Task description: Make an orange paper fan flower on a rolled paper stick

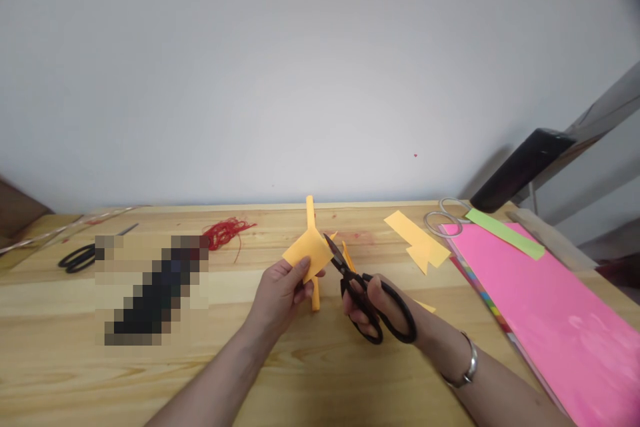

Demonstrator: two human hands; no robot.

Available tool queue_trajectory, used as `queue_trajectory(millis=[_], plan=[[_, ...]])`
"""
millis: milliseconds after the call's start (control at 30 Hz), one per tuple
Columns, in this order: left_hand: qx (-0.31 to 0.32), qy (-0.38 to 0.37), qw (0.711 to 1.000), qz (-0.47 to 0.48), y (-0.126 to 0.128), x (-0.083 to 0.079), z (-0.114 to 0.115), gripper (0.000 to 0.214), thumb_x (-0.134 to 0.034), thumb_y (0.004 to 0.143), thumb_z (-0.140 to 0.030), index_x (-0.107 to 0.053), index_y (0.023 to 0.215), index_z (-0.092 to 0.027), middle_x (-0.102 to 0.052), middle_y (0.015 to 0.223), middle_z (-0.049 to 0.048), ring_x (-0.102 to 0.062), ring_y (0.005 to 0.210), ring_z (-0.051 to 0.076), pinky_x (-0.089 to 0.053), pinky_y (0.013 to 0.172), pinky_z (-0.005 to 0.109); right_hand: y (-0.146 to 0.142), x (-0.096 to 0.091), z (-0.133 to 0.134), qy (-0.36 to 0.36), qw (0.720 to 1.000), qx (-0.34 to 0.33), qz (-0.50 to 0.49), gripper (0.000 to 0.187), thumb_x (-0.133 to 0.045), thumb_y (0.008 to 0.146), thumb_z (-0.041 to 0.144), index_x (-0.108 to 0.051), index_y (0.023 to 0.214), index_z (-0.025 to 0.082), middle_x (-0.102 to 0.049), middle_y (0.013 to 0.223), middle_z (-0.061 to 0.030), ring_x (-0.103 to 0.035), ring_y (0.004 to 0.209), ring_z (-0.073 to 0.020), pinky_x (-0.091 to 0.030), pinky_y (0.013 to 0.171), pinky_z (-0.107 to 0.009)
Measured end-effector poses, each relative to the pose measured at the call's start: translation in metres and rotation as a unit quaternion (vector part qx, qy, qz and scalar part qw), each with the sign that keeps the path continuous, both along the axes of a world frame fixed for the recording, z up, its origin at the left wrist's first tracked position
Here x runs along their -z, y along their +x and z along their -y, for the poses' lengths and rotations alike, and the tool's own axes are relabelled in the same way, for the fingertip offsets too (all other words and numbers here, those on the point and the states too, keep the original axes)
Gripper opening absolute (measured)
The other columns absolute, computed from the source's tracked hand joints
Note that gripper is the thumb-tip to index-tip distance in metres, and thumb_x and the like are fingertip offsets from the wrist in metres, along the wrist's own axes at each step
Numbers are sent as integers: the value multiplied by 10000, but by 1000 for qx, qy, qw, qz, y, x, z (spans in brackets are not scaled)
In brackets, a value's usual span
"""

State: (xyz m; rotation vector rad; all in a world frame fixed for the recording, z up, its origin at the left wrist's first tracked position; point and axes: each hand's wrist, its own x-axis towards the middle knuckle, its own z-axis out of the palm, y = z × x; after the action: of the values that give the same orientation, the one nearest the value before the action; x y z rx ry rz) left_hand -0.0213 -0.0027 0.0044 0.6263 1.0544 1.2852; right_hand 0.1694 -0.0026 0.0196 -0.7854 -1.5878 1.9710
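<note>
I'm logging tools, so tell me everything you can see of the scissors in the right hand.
The scissors have black looped handles, spread apart, and dark, metal-looking, pointed blades. The right hand grips them above the wooden table, thumb at one loop, fingers at the other. The blades point forward and left, toward the orange paper; whether they touch it is unclear.

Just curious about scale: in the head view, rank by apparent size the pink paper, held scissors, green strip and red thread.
1. Pink paper
2. Held scissors
3. Green strip and red thread: too alike to rank; the strip looks longer, the thread bunchier.
</note>
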Motion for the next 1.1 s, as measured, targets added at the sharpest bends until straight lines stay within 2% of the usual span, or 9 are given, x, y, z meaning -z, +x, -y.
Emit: queue_trajectory(millis=[233,600,900,1100], plan=[[-1,-12,1000,-7,1,-1,0,254,-718,644,-324,-608,728,-111,-653,626,35,-440,372,34,-223,340,154,0,-5,0,16,1000,-1,2,687,-283,731,774,-494,800,123,-415,635,6,-351,463,-58,-266,415,-197],[3,-9,1000,2,1,2,1,238,-707,674,-312,-604,737,-107,-643,611,36,-442,381,25,-234,350,133,0,-12,2,65,998,5,17,668,-250,780,736,-494,811,115,-423,627,-2,-374,461,-66,-292,430,-217],[2,-7,1000,5,0,3,0,227,-697,692,-302,-616,766,-103,-643,614,33,-447,386,25,-255,362,135,-4,-15,2,41,999,20,11,649,-326,712,781,-438,722,142,-405,574,18,-367,425,-62,-292,387,-204],[-4,-7,1000,-5,2,1,0,233,-702,681,-304,-614,745,-98,-650,619,42,-442,379,20,-239,353,127,-4,-9,2,22,1000,18,-2,640,-353,714,769,-450,728,136,-402,581,22,-361,423,-49,-284,379,-185]])
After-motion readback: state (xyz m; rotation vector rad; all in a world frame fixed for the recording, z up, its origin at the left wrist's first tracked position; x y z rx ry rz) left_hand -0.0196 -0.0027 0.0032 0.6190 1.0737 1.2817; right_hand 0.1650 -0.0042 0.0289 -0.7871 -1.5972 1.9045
